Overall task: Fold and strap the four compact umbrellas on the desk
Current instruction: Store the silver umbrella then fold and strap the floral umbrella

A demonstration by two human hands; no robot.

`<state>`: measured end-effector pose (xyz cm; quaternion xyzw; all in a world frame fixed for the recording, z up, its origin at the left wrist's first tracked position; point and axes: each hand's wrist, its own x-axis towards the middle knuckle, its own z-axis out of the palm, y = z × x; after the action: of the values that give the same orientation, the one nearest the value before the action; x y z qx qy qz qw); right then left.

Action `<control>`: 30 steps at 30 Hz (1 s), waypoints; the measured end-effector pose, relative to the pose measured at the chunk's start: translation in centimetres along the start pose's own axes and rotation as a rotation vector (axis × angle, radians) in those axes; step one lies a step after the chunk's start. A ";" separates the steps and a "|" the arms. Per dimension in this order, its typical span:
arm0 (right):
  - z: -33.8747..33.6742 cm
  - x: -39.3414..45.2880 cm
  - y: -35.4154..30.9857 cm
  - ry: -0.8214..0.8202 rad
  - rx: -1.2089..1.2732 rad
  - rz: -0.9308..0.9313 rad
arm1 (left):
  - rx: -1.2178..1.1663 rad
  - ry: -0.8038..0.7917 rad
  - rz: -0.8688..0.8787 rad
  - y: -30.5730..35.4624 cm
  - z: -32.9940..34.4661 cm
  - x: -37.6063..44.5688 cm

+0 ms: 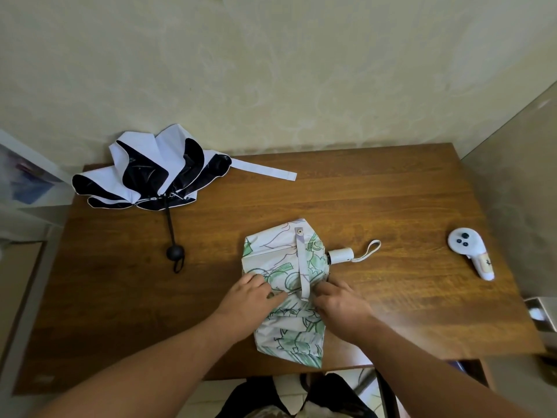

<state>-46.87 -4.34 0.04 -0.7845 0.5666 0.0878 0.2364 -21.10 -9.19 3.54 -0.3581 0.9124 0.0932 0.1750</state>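
A white umbrella with a green and purple print point(278, 260) lies collapsed on the wooden desk point(391, 206), canopy spread in loose folds. Its white handle point(340, 255) with a wrist loop points right. Its lilac strap point(302, 267) with a snap lies across the canopy. My left hand point(254, 292) presses on the canopy's left fold, fingers mostly flat. My right hand point(337, 300) pinches the fabric just right of the strap's lower end. A second umbrella, white outside and black inside point(150, 173), lies unfolded at the desk's far left, with a black handle point(175, 252) and a white strap point(265, 171).
A white handheld controller point(470, 250) lies near the desk's right edge. The wall stands right behind the desk. A box with a white item point(539, 315) sits beside the desk at the right. The desk's front edge runs just under my forearms.
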 end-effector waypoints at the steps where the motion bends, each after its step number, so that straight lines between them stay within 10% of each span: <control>1: 0.2 -0.1 0.1 -0.025 0.002 0.008 | 0.008 -0.009 0.020 0.1 0.3 0.0; 12: -1.7 1.1 -1.7 -0.149 0.721 0.298 | -0.182 -0.149 0.137 1.6 2.2 0.0; 21: -0.5 -0.6 -1.8 -0.314 0.868 0.181 | -1.192 -0.200 -0.430 -0.4 1.6 -0.4; 30: -1.0 -1.5 -0.4 -0.258 0.819 0.290 | -0.809 -0.258 -0.210 0.2 0.9 -0.5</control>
<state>-47.18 -3.44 1.68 -0.5214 0.6246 -0.0146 0.5812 -20.62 -8.49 2.92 -0.4740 0.7317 0.4689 0.1418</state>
